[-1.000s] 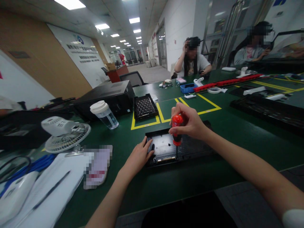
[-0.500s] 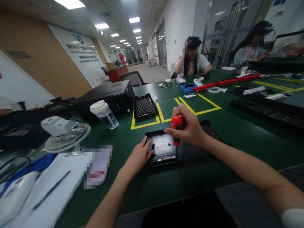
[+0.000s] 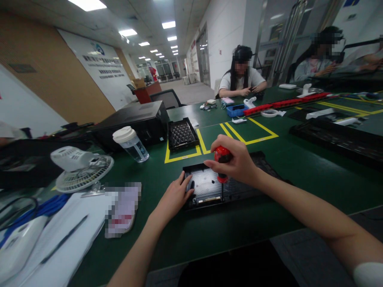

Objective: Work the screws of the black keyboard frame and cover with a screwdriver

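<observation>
Green bench [image 3: 185,239] in an office; a black plastic casing [image 3: 236,191] lies on it before the person, right of a lidded tumbler [image 3: 131,144]. The right hand's [image 3: 235,161] fingers curl round a red-and-black screwdriver [image 3: 222,179], tip down on the casing. The left hand's [image 3: 176,195] fingers, loosely extended, rest on its left end.

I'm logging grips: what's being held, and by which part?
The right hand holds a screwdriver by its red-and-black handle. The left hand rests on the left end of a black casing.
</observation>
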`<state>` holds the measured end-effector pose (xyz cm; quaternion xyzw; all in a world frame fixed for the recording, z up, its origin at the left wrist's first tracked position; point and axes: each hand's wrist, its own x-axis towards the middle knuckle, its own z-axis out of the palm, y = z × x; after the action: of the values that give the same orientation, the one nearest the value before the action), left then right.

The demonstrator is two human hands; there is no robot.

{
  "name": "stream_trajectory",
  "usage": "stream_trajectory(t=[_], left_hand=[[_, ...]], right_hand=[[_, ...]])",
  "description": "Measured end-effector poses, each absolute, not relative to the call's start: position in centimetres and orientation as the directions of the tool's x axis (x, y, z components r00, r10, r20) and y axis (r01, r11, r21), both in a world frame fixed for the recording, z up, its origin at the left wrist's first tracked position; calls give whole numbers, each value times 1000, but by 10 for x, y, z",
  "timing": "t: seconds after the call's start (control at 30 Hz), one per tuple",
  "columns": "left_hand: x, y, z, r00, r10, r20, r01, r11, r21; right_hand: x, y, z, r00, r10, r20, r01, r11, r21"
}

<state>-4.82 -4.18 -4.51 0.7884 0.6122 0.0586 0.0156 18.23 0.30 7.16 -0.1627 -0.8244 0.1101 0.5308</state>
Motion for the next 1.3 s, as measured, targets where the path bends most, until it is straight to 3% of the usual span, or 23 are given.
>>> stream_trajectory(t=[0.37,0.6,0.8,1.07,1.3], left_hand=[[-47,-41,-43,244,967,68,962,-250,110],[-46,-42,-41,245,967,65,962,-251,106],[-44,-42,-38,236,970,53,963,-240,119],[-47,-42,-42,240,969,53,963,-244,111],[-46,-42,-40,237,970,56,963,-242,120]], right_hand=[[181,0,68,-330,488,808,207,872,-443],[179,1,61,-299,556,775,132,829,-543],[178,4,54,-351,599,720,-52,755,-654],[178,13,54,-479,630,611,-295,541,-788],[183,23,60,-704,488,516,-514,152,-844]])
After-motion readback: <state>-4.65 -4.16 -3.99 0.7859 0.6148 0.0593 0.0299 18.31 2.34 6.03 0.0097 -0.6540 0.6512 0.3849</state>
